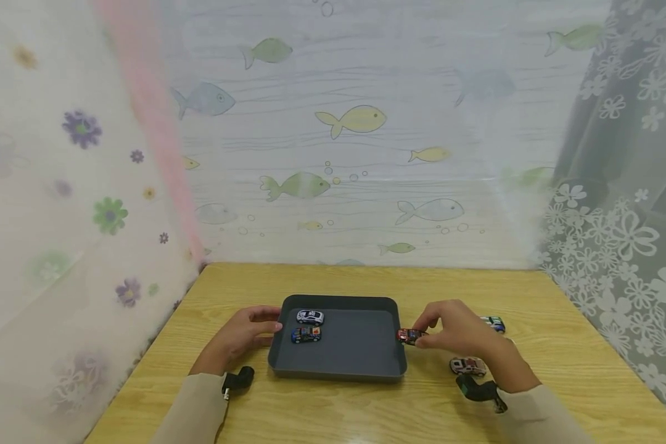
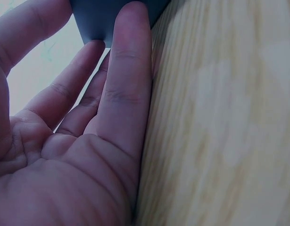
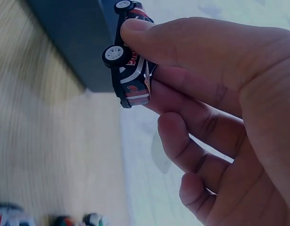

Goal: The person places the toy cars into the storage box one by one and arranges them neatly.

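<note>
A dark grey tray (image 1: 361, 345) lies on the wooden table with two toy cars in its left part, a white one (image 1: 310, 317) and a blue-and-black one (image 1: 306, 335). My left hand (image 1: 244, 333) touches the tray's left wall with its fingertips; in the left wrist view the straight fingers (image 2: 128, 70) meet the dark wall. My right hand (image 1: 457, 327) pinches a red-and-black toy car (image 3: 133, 70) between thumb and fingers, right at the tray's right rim. White wheels show on the car's side in the right wrist view.
To the right of the tray stand a white-and-red toy car (image 1: 468, 366), under the right wrist, and a green-and-white one (image 1: 495, 324), partly hidden behind the right hand. Fish-patterned curtain (image 1: 333, 216) hangs behind the table (image 1: 333, 410), with patterned cloth at both sides.
</note>
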A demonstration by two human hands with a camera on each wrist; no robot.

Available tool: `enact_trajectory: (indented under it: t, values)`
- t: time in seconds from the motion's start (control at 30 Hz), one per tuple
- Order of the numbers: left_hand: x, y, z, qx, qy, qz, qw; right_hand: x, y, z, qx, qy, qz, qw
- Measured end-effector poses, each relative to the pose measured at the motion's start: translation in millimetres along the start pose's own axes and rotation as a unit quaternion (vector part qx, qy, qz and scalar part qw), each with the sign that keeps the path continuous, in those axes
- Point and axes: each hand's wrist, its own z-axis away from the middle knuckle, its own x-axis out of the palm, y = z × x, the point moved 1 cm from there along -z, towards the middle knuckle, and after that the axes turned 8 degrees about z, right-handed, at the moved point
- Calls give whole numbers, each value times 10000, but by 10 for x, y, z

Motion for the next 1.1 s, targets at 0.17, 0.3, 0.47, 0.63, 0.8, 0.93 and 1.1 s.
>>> enact_trajectory:
  t: [0.17,0.3,0.47,0.63,0.8,0.93,1.1]
  values:
    - [7,-9,5,-11,-23,43,10000,16,-60,-50,-124,52,-78,9999]
    - [8,-7,15,-29,-9,70,10000,30,-114,-109,-201,70,-93,9997]
    - [16,10,22,-14,23,56,10000,39,-197,-201,-330,127,-104,9993]
    - [17,27,7,-15,-32,69,10000,39,-311,-280,-438,184,-224,9986]
    - [20,47,-7,-39,16,65,10000,47,-447,-376,-565,241,-324,9976]
    - [15,47,-4,-87,10,57,9999,63,-560,-469,-661,235,-449,9965]
    - [20,38,10,-74,21,95,9999,97,-665,-569,-768,198,-563,9953]
